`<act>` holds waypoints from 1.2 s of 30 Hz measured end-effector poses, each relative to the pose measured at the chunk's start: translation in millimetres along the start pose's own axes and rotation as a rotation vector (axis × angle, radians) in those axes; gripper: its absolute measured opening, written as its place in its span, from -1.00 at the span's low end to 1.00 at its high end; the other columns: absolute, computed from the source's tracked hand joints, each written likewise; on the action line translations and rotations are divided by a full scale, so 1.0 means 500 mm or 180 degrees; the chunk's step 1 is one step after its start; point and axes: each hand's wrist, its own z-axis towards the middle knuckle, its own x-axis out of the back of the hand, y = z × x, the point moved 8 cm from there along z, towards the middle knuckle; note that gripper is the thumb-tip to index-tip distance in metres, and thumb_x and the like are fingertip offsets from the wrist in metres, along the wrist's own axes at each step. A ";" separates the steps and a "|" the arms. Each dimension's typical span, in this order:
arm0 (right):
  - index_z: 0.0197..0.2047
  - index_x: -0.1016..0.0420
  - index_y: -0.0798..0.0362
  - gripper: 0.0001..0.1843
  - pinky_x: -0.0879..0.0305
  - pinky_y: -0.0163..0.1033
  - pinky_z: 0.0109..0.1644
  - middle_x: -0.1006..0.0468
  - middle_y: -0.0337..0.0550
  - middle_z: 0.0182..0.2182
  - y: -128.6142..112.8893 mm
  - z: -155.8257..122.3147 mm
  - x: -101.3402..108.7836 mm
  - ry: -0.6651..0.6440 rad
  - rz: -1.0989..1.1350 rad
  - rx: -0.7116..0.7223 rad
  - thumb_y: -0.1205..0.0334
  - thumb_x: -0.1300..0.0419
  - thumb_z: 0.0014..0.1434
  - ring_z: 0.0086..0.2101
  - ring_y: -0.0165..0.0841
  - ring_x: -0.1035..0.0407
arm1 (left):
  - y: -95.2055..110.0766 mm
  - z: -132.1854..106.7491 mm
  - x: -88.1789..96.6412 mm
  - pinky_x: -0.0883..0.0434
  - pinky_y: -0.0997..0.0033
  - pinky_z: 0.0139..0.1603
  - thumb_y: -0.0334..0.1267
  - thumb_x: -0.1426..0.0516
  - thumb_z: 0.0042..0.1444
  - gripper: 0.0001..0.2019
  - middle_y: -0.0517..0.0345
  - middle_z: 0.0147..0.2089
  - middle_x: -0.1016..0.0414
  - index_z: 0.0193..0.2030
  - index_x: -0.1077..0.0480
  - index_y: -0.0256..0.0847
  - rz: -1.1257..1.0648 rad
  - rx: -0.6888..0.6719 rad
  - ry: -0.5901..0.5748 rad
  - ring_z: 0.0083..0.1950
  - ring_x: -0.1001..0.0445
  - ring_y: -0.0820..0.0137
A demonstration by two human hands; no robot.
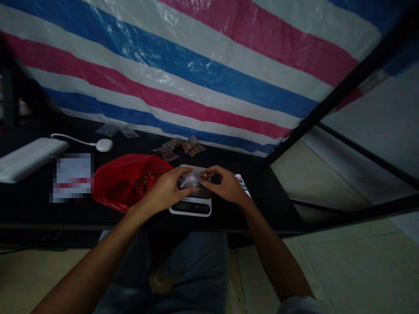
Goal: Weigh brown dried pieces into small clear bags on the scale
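Observation:
Over the plate of a white kitchen scale (190,207), my two hands hold a small clear plastic bag (189,179) between them. My left hand (166,187) grips its left side, thumb and fingers bent around the plastic. At its right end, my right hand (227,184) pinches with thumb and forefinger beside a small clump of brown dried pieces (204,175). Whether the clump is inside the bag is hard to tell. Left of the scale lies an open red plastic bag (113,183) with more brown pieces (147,179) in it.
Several small filled bags (190,145) lie behind the scale. Flat clear bags (109,129) are farther left. A white cabled device (104,145), a long white box (31,158) and a blurred packet (72,176) lie left. A printed card (242,183) lies right; striped sheeting (183,78) hangs behind.

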 end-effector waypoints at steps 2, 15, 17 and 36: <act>-0.03 -0.55 0.02 -0.67 -0.36 -0.08 0.06 -0.65 -0.11 -0.10 -0.029 0.009 0.013 -0.0090 -0.0195 0.0218 0.24 -0.41 0.12 -0.09 -0.22 -0.50 | 0.000 0.001 -0.001 -0.51 0.15 0.07 -0.02 -0.28 0.14 -0.47 -0.08 0.12 -0.59 0.19 -0.44 -0.24 -0.0064 -0.0052 0.0122 0.03 -0.59 0.15; -0.11 -0.68 -0.01 -0.66 -0.34 -0.16 -0.05 -0.61 -0.15 -0.17 -0.224 0.089 0.049 -0.1334 -0.0789 0.1279 0.46 -0.38 0.03 -0.16 -0.25 -0.47 | 0.029 -0.006 0.015 -0.41 0.01 0.31 -0.11 -0.32 0.12 -0.43 -0.09 0.24 -0.54 0.25 -0.38 -0.20 -0.0608 -0.0304 0.0738 0.25 -0.51 0.11; -0.15 -0.69 0.00 -0.69 -0.32 -0.19 -0.10 -0.61 -0.15 -0.21 -0.245 0.098 0.043 -0.1485 -0.0921 0.1316 0.47 -0.39 0.02 -0.20 -0.27 -0.46 | 0.027 -0.009 0.019 -0.41 0.02 0.32 -0.12 -0.32 0.12 -0.43 -0.09 0.24 -0.54 0.25 -0.38 -0.20 -0.0621 -0.0297 0.0790 0.25 -0.52 0.11; 0.09 -0.54 0.09 -0.55 -0.43 -0.04 0.11 -0.64 0.05 0.03 -0.050 0.041 -0.025 -0.0717 -0.0003 0.0212 0.26 -0.40 0.13 0.00 -0.18 -0.54 | 0.025 -0.038 0.041 -0.46 0.06 0.24 -0.05 -0.25 0.22 -0.29 -0.14 0.24 -0.42 0.42 -0.13 -0.19 -0.0304 -0.0329 0.0990 0.22 -0.49 0.12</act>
